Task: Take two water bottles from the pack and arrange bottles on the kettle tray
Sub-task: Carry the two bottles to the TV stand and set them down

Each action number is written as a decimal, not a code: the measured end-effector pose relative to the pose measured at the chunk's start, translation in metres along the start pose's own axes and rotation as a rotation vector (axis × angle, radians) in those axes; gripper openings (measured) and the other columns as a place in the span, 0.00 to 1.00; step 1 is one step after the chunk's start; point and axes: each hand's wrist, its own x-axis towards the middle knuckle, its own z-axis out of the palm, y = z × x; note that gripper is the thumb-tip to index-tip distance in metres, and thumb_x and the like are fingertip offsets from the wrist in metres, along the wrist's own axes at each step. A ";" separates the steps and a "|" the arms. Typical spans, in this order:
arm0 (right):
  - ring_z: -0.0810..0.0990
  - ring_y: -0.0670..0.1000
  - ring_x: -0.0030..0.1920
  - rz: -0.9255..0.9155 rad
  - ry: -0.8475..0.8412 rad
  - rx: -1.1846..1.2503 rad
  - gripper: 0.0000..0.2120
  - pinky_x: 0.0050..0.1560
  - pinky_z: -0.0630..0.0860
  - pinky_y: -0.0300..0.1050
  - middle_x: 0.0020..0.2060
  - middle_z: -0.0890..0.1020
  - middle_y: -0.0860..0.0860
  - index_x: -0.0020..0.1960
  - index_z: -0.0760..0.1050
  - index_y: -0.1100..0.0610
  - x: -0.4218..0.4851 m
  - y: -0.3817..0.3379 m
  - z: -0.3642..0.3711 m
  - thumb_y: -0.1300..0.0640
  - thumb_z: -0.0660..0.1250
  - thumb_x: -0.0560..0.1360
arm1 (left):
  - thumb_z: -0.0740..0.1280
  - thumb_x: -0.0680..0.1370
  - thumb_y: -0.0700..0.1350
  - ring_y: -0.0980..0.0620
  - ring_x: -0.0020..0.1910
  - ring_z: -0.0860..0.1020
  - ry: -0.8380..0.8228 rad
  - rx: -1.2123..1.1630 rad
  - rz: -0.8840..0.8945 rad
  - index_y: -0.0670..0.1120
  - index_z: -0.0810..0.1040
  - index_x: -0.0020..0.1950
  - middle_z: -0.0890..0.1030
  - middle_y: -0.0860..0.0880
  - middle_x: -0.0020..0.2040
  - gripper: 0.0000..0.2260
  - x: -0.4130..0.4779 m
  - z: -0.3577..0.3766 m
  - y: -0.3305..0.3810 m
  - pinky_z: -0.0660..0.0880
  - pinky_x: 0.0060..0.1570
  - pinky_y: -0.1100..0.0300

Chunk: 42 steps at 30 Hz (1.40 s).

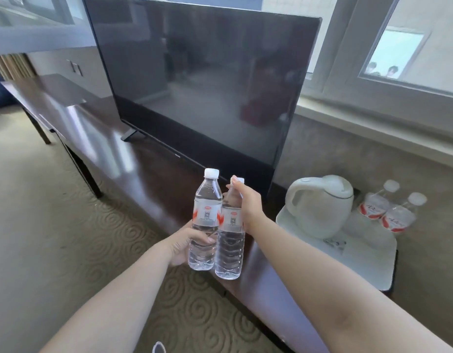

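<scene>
Two clear water bottles with white caps and red-and-white labels are held upright side by side above the front edge of the dark desk. My left hand [185,244] grips the lower body of the left bottle [206,220]. My right hand [247,205] wraps the neck and shoulder of the right bottle [230,240], its thumb over the cap. To the right lies the white kettle tray [363,263] with a white kettle [321,206] on it. Two more bottles [388,208] stand at the tray's far right corner. No pack is in view.
A large black TV [202,80] stands on the dark wooden desk [133,159], right behind the held bottles. A window sill runs along the wall at right. Patterned carpet lies to the left and below the desk edge.
</scene>
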 end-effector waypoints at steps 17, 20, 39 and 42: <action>0.84 0.56 0.46 -0.059 0.378 0.141 0.15 0.57 0.80 0.59 0.41 0.84 0.54 0.43 0.82 0.57 0.110 -0.010 0.042 0.44 0.72 0.72 | 0.70 0.65 0.24 0.42 0.60 0.79 -0.295 0.287 -0.205 0.52 0.74 0.66 0.83 0.42 0.58 0.35 0.163 -0.104 0.102 0.74 0.56 0.49; 0.85 0.56 0.49 -0.056 0.410 0.100 0.19 0.54 0.82 0.55 0.46 0.85 0.55 0.49 0.81 0.58 0.122 -0.012 0.050 0.43 0.72 0.71 | 0.67 0.66 0.22 0.44 0.60 0.80 -0.307 0.323 -0.217 0.53 0.73 0.66 0.84 0.43 0.58 0.35 0.184 -0.118 0.115 0.75 0.52 0.53; 0.83 0.52 0.50 0.009 0.175 0.210 0.15 0.60 0.77 0.54 0.43 0.85 0.50 0.54 0.82 0.55 0.145 -0.005 0.065 0.54 0.76 0.68 | 0.68 0.63 0.20 0.40 0.61 0.77 -0.264 0.535 -0.204 0.43 0.75 0.63 0.82 0.40 0.58 0.33 0.235 -0.154 0.118 0.71 0.66 0.40; 0.84 0.50 0.42 0.024 0.163 0.250 0.14 0.47 0.80 0.47 0.38 0.84 0.50 0.49 0.83 0.55 0.146 -0.005 0.070 0.61 0.77 0.63 | 0.67 0.62 0.20 0.40 0.61 0.77 -0.268 0.545 -0.195 0.42 0.75 0.64 0.82 0.39 0.58 0.33 0.236 -0.158 0.113 0.72 0.65 0.41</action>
